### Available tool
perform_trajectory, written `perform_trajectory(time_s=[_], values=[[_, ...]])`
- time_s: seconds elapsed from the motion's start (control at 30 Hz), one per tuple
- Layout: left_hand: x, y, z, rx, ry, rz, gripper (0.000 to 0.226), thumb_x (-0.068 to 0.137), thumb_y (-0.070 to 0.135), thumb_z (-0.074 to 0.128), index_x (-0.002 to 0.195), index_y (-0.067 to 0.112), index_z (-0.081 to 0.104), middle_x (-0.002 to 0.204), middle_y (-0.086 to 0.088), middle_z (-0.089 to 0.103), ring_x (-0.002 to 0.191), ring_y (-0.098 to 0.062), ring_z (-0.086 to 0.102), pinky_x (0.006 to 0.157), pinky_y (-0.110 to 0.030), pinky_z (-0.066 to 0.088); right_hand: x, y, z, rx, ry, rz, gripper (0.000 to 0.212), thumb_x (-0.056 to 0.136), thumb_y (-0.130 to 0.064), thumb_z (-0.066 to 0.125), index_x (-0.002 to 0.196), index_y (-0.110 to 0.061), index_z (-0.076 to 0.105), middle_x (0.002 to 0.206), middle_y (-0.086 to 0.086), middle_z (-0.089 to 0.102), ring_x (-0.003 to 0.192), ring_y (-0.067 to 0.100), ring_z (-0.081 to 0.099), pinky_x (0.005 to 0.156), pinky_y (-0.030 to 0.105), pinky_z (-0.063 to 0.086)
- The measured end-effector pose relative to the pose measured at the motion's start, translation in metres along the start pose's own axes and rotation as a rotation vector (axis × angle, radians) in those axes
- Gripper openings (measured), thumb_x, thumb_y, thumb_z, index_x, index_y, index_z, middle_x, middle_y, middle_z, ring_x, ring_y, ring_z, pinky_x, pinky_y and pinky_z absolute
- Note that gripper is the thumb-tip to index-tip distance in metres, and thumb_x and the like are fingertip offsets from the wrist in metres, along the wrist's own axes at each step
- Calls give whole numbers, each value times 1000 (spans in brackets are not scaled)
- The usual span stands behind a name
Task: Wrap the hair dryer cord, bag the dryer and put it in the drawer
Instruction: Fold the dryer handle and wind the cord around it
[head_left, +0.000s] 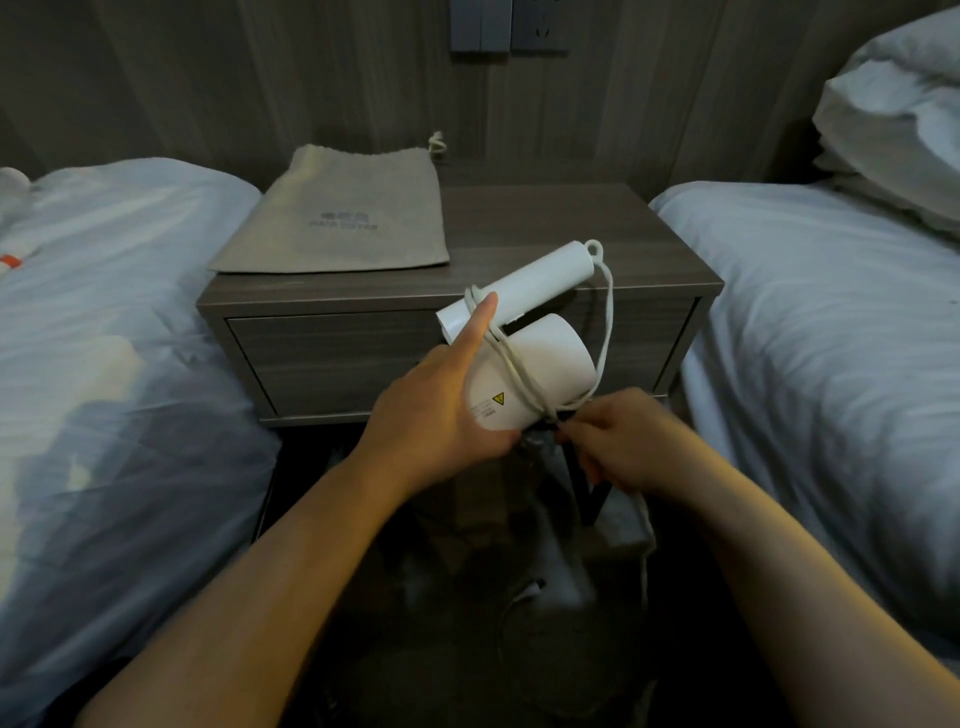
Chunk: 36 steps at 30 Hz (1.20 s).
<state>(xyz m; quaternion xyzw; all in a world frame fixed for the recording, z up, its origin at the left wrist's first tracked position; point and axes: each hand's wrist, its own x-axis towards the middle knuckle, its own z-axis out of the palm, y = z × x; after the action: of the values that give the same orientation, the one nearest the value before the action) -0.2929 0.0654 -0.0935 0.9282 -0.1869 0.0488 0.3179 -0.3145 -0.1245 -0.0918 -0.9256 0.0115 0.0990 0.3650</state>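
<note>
One white hair dryer (540, 364) is held in the air just in front of the nightstand (597, 244), its handle folded against the barrel and pointing far and right. Two hands work on it. The left hand (441, 405) grips the barrel from the left side, fingers curled under it and the thumb stretched out straight along the top, where it presses the cord (607, 317) against the handle joint. The right hand (618, 441) is at the near end of the barrel, with its fingers curled in and pinching the cord there.

There is one cord. It leaves the far tip of the handle, swings down the right side of the barrel in an open loop to the right hand, and two strands cross the barrel from that point up to the thumb. A further length hangs below the right hand toward the dark floor.

One beige cloth bag (337, 213) lies flat on the far left part of the nightstand top, with its drawstring (438, 143) at the far right corner. The nightstand has one drawer (332, 358), and it is closed.

Two beds with white covers flank the nightstand, a left bed (104, 312) and a right bed (831, 322). White pillows (893, 130) are stacked on the right one; their count is unclear. Two wall plates (509, 26) sit side by side on the far wall.
</note>
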Motion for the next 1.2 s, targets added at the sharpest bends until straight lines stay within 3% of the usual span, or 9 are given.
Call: perform_trajectory(time_s=[0.2, 0.33, 0.47, 0.6, 0.77, 0.97, 1.07, 1.13, 1.2], values=[[0, -1, 5, 110, 42, 21, 113, 66, 48, 73, 134, 57, -17, 130, -2, 46, 106, -19, 54, 81, -38, 49, -3, -3, 16, -168, 54, -114, 38, 88, -25, 50, 51, -19, 53, 56, -2, 56, 58, 14, 56, 61, 29, 44], [1, -1, 6, 228, 52, 73, 111, 68, 49, 71, 137, 52, -16, 128, -7, 47, 107, -22, 53, 75, -36, 47, -5, -6, 1, -146, -88, -37, 35, 89, -25, 51, 57, -15, 61, 47, 1, 59, 36, 7, 49, 49, 23, 43], [2, -6, 5, 316, 26, 120, 110, 70, 50, 69, 137, 51, -18, 126, -8, 46, 109, -23, 51, 77, -38, 48, -12, -7, -12, -244, -219, -54, 32, 91, -29, 51, 68, -11, 65, 40, -3, 55, 33, 1, 48, 41, 8, 37], [1, -15, 8, 363, -69, 190, 110, 72, 49, 67, 137, 52, -22, 131, -7, 43, 113, -22, 48, 81, -35, 48, -17, -6, -16, -400, -237, -195, 15, 88, -19, 53, 84, -20, 67, 62, -11, 55, 61, 0, 58, 62, 19, 46], [2, -22, 10, 383, -179, 251, 111, 70, 48, 67, 137, 53, -21, 137, -3, 43, 116, -19, 48, 83, -33, 48, -21, -13, -17, -578, 97, -279, 7, 84, -32, 61, 83, -27, 65, 72, -10, 50, 79, 15, 57, 68, 25, 39], [1, -24, 9, 381, -230, 290, 109, 70, 47, 66, 138, 53, -19, 127, 1, 47, 109, -16, 49, 80, -28, 42, -19, -12, -17, -745, 275, -168, 47, 69, -64, 63, 57, -24, 40, 64, -6, 50, 70, 18, 56, 59, 27, 38], [1, -26, 8, 386, -227, 310, 110, 70, 47, 66, 136, 55, -21, 126, 2, 47, 108, -16, 49, 81, -28, 43, -18, -9, -22, -474, 156, -186, 37, 67, -48, 74, 51, -22, 53, 56, -6, 53, 59, 11, 52, 57, 27, 42], [0, -29, 9, 407, -221, 343, 109, 70, 47, 65, 136, 55, -21, 127, 2, 47, 109, -16, 50, 80, -29, 45, -20, -5, -31, -282, 17, -289, 11, 74, -25, 74, 65, -22, 69, 63, -9, 63, 66, 7, 60, 62, 19, 45], [-1, -30, 12, 410, -232, 356, 108, 70, 47, 65, 138, 53, -19, 130, 1, 47, 111, -17, 50, 82, -30, 46, -18, 0, -38, -215, -41, -368, 15, 79, -9, 67, 81, -22, 75, 77, -9, 70, 77, 1, 63, 68, 10, 45]])
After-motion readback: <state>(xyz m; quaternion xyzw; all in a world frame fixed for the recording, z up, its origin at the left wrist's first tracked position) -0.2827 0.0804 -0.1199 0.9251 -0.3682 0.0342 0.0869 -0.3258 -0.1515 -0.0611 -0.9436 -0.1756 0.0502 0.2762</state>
